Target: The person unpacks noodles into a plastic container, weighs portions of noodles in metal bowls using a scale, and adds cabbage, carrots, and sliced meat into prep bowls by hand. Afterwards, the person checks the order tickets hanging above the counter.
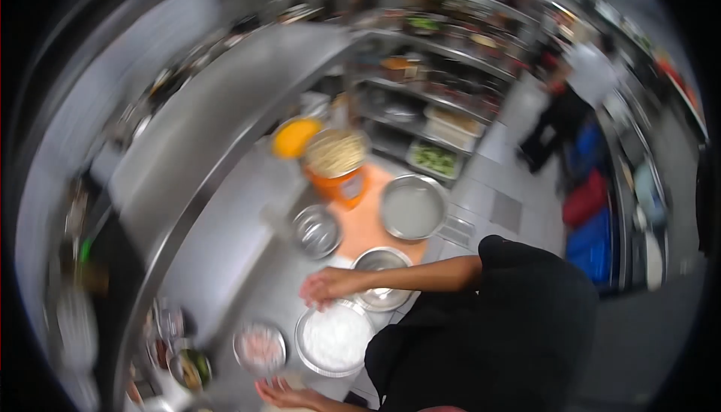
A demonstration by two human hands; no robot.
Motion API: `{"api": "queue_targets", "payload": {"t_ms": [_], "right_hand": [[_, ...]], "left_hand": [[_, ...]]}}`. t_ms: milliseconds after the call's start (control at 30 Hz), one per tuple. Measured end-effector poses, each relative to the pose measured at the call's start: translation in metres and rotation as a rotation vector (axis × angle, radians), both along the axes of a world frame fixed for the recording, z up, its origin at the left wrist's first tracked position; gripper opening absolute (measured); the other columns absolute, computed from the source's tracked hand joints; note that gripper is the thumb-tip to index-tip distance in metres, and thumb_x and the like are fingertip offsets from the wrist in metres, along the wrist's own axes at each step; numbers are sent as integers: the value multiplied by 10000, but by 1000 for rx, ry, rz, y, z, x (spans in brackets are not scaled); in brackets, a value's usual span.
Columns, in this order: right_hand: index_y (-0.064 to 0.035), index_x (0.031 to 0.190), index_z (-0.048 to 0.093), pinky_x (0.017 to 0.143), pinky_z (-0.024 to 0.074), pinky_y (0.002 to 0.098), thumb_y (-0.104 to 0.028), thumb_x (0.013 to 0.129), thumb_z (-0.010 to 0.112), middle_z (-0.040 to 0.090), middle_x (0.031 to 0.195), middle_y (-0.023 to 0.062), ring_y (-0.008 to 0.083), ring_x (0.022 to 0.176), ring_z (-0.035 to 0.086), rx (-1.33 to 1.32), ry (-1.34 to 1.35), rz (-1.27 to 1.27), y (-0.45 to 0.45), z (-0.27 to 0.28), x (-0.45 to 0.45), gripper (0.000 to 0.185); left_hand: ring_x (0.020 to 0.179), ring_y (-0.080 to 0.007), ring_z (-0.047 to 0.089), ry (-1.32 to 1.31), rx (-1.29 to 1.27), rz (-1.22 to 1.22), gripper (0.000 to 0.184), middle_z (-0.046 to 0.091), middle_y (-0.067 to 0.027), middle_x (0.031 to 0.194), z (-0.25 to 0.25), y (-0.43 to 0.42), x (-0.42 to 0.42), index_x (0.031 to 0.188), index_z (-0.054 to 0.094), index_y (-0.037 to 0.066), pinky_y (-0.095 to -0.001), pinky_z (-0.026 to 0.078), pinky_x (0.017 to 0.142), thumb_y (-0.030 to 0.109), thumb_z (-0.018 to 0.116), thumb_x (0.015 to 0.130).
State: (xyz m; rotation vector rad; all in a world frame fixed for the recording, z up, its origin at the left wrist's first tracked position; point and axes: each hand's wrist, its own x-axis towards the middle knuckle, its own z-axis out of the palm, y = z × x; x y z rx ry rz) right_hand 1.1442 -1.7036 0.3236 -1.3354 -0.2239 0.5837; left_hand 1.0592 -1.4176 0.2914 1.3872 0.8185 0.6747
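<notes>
My right hand (pixel 329 287) is at the rim of a wide metal bowl of white powder (pixel 336 339). Its fingers are bent and smeared by motion, so what they hold, if anything, does not show. Lower in the view, partly cut off by the frame edge, my left hand (pixel 285 394) has its fingers stretched apart with nothing visible in them. Just beyond it stands a small metal bowl of pale pink pieces (pixel 260 348). An empty-looking metal bowl (pixel 382 262) lies partly under my right forearm.
An orange bucket (pixel 337 187) carries a basin of pale strips (pixel 336 153). Nearby are a yellow container (pixel 297 138), a glossy metal bowl (pixel 316 232) and a basin of cloudy liquid (pixel 413 208). Loaded shelves (pixel 428 59) stand behind. Another person (pixel 578 89) is in the aisle.
</notes>
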Motion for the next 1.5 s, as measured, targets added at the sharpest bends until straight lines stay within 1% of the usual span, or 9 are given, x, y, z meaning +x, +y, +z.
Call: {"api": "queue_targets", "payload": {"t_ms": [267, 433, 667, 933, 1167, 1233, 1333, 1400, 1500], "right_hand": [[-16, 1066, 579, 708, 512, 256, -166, 880, 592, 646, 958, 47, 120, 803, 620, -107, 55, -656, -216, -10, -138, 239], [-11, 1015, 585, 707, 512, 292, -154, 840, 629, 653, 902, 80, 156, 775, 626, -431, -244, -938, -267, -34, -164, 230], [-34, 1029, 588, 736, 504, 393, -120, 805, 619, 637, 892, 119, 292, 855, 626, -801, -686, -671, -270, -60, -116, 242], [-1, 873, 673, 691, 514, 422, -106, 663, 634, 648, 943, 195, 325, 871, 645, -1193, -247, -109, -270, -52, -86, 238], [-11, 837, 688, 690, 525, 410, -105, 691, 600, 668, 873, 193, 321, 817, 664, -1296, -247, -58, -260, -81, -71, 194], [-17, 821, 686, 709, 522, 428, -84, 711, 562, 666, 885, 196, 318, 828, 661, -1212, -240, -300, -258, -80, -74, 179], [32, 796, 647, 695, 516, 453, -98, 716, 555, 645, 938, 214, 350, 810, 646, -1042, -397, -163, -272, -85, -75, 178], [74, 1071, 518, 696, 503, 472, -85, 780, 490, 629, 910, 247, 384, 828, 628, -1097, -351, -174, -268, -89, -67, 333], [48, 1126, 504, 771, 477, 491, -30, 748, 507, 620, 912, 267, 402, 889, 610, -1049, -417, -299, -267, -85, -75, 386]], "left_hand": [[863, -183, 549, -258, 150, -452, 288, 554, -73, 1142, 72, -156, 55, 1164, 537, 56, -307, 428, 780, 233, 486, 942], [803, -140, 509, -301, 76, -609, 223, 542, -53, 1030, 92, -272, 32, 1102, 539, 50, -280, 430, 729, 190, 500, 931], [715, -136, 499, -243, 89, -774, 186, 562, -60, 934, 84, -358, -35, 1056, 551, 23, -257, 442, 672, 152, 513, 927], [694, -133, 487, -254, 257, -747, 190, 576, -75, 888, 66, -342, -58, 1039, 550, -2, -261, 421, 636, 141, 524, 918], [673, -133, 490, -241, 295, -693, 208, 581, -73, 912, 65, -333, -67, 1033, 555, -8, -258, 428, 632, 164, 521, 921], [676, -137, 498, -219, 307, -676, 207, 581, -76, 917, 58, -333, -68, 1027, 559, -8, -259, 435, 629, 166, 520, 922], [670, -138, 528, -152, 375, -682, 182, 585, -76, 905, 52, -332, -83, 1016, 568, -7, -264, 454, 622, 137, 508, 924], [692, -115, 556, -187, 295, -698, 157, 578, -60, 866, 50, -333, -91, 1023, 572, 0, -249, 455, 626, 93, 527, 904], [678, -107, 569, -196, 298, -655, 128, 556, -58, 889, 44, -332, -100, 985, 594, 9, -233, 453, 629, 79, 558, 883]]}}
